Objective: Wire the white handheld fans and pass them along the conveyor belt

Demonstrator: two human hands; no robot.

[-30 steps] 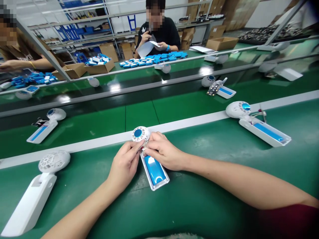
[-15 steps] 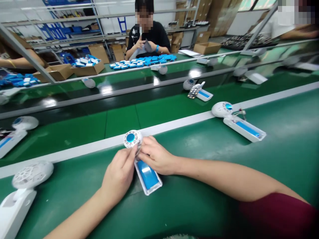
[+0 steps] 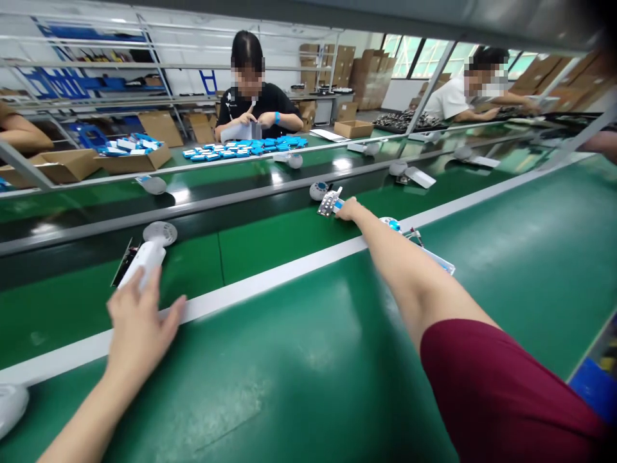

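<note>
My left hand (image 3: 137, 325) reaches over the belt at left, its fingers spread. Its fingertips are at the handle of a white handheld fan (image 3: 147, 257), which has a round grille head and a dark board sticking out beside it. Farther off, my right arm stretches across to the green conveyor, and my right hand (image 3: 348, 209) is closed around the handle end of another fan (image 3: 319, 190). A circuit board (image 3: 328, 202) with pale spots lies over that fan's handle. Behind my forearm, partly hidden, is a third fan (image 3: 436, 258) with a blue battery and loose wires.
A white strip (image 3: 299, 262) divides the near green bench (image 3: 289, 360) from the conveyor (image 3: 260, 247). More fans sit on the far belts. Opposite, a person in black works behind a pile of blue batteries (image 3: 245, 148). Cardboard boxes (image 3: 135, 157) stand at left. A metal bar crosses overhead.
Both hands have left the spot on the near bench where they held a fan together. My left hand went left; my right reached forward to a fan on the conveyor. The view has shifted right.
</note>
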